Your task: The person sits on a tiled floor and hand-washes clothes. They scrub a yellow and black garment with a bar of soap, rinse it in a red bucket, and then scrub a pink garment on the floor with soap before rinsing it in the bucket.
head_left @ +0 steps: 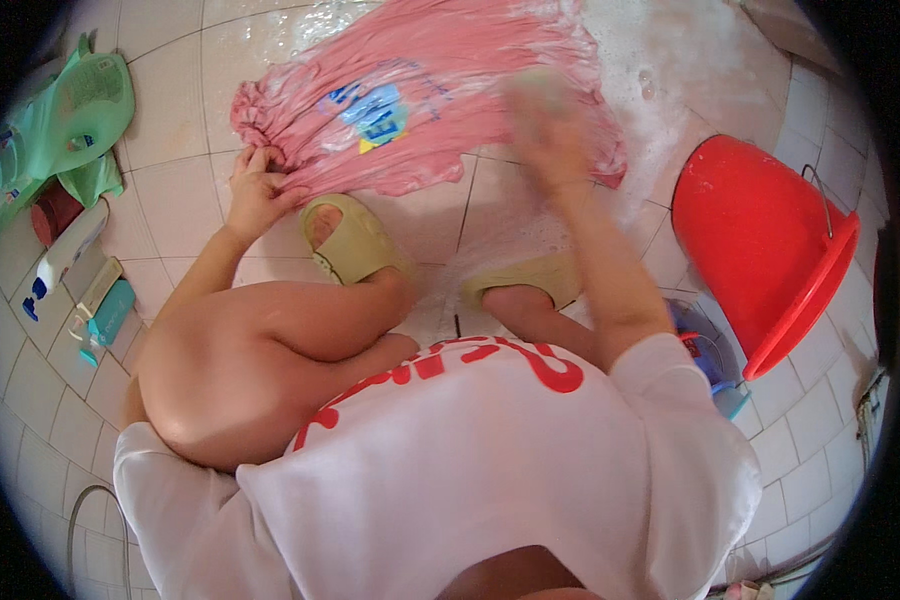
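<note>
A wet, wrinkled pink garment [460, 90] with a blue and yellow print lies spread on the tiled floor in front of me. My left hand [260, 188] is closed on its bunched left edge. Over the garment's right part is my right hand [555, 145], smeared by motion, with its fingers around a pale, rounded block [538, 95]. The blur hides what kind of thing that block is. White suds [650, 85] lie on the floor around the far and right sides of the cloth.
My feet in yellow-green slippers [355, 245] are just this side of the garment. A red bucket [760, 240] leans at the right, beside a blue container [705, 345]. Green plastic packages [85, 110], a white bottle [65, 255] and a teal box [112, 310] stand along the left wall.
</note>
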Demonstrator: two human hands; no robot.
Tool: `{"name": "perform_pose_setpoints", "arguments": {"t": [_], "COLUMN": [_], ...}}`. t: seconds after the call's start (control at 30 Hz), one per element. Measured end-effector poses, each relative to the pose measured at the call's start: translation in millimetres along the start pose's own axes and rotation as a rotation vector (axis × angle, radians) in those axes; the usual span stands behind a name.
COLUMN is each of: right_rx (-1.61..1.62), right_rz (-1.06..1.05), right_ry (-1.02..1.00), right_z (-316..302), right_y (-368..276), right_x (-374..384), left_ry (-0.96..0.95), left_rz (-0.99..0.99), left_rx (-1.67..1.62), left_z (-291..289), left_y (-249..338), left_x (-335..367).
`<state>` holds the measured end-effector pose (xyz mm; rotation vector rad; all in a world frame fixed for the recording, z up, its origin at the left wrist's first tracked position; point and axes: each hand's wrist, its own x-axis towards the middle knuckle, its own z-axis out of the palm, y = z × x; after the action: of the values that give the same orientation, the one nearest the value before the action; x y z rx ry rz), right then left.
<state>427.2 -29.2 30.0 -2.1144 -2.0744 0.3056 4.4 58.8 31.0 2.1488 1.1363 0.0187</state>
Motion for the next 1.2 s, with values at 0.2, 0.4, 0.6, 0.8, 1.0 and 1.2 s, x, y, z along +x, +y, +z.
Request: {"name": "perform_pose_setpoints", "arguments": {"t": [0.2,0.4,0.6,0.8,1.0,1.2], "right_rx": [0.001,0.427,0.055,0.289,0.361,-0.054], "right_rz": [0.742,-0.275,0.111,0.263,-0.37,0.268], "right_ry": [-0.054,-0.172,-0.051,0.146,-0.262,0.044], "right_z": [-30.4,40.2,-0.4,-1.5,36.1,-20.5], "right_y": [20.5,-190.7,-22.1,-53.3,-179.8,27.4], "right_x": [3.4,-3.9,-14.6,2.6,21.6,16.6], "left_ry": [0.085,0.034,0.096,0.114,0.074,0.071], "left_rz": [-0.197,-0.137,-0.092,-0.071,0.019,0.005], "left_rx": [0.012,-0.19,-0.032,0.028,-0.038,-0.103], "left_z": [8.2,12.7,15.5,17.8,1.8,12.2], "left_y": [20.1,-11.3,3.4,15.5,3.3,6.0], "left_x": [2.7,7.3,-4.8,3.4,-18.3,-11.7]}}
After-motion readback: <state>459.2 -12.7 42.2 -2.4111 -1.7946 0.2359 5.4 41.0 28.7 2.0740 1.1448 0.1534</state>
